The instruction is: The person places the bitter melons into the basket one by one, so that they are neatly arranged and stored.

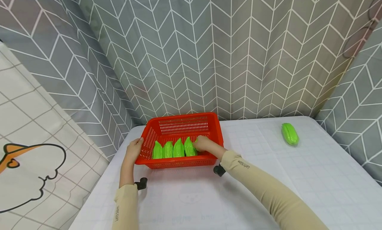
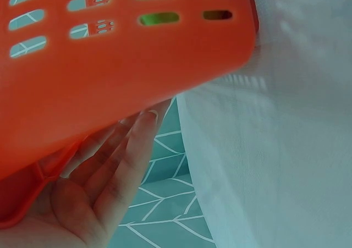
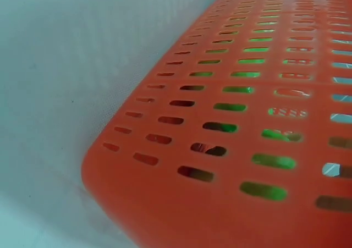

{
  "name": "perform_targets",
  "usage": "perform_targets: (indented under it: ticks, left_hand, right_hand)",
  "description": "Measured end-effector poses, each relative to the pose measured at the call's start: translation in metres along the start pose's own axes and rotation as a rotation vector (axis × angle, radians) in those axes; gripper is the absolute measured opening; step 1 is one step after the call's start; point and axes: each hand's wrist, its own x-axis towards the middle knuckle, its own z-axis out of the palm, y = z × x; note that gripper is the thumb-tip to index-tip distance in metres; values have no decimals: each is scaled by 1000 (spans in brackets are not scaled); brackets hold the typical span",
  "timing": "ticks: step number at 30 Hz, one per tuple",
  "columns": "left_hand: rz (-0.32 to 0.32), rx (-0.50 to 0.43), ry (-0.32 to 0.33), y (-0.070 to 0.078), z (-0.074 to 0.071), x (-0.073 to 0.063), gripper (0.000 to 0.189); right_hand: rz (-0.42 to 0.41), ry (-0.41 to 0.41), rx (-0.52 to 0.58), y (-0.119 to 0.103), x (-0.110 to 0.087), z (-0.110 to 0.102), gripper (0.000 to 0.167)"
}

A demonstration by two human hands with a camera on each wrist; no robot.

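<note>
A red slotted plastic basket (image 1: 182, 162) stands near the table's far edge. At its left rim my left hand (image 1: 135, 148) grips; in the left wrist view the fingers (image 2: 118, 171) curl beneath the rim. Inside, several pointed, ribbed green fruits (image 1: 178, 148) stand in a row along the front wall. My right hand (image 1: 203, 143) reaches over the front right of the basket, fingers curled round another green fruit at the row's right end, mostly hidden by the hand. The right wrist view shows green through the slots of the basket wall (image 3: 181, 204), with that hand out of sight.
One more green ribbed fruit (image 1: 289, 134) lies on the white-covered table (image 1: 253, 137) at the right. Grey patterned curtains (image 1: 221, 57) hang behind and at the sides. Black wrist cameras (image 1: 219, 170) sit on both wrists, close to the basket's front.
</note>
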Motion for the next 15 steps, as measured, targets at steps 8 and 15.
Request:
perform_targets:
  ticks: [8,15]
  left_hand:
    - [9,11,7,0,-1,0,57]
    - [4,7,9,2,-1,-1,57]
  right_hand:
    - [-3,-30,-11,-1,-3,0,31]
    - [-18,-24,-2,0,-16,-3,37]
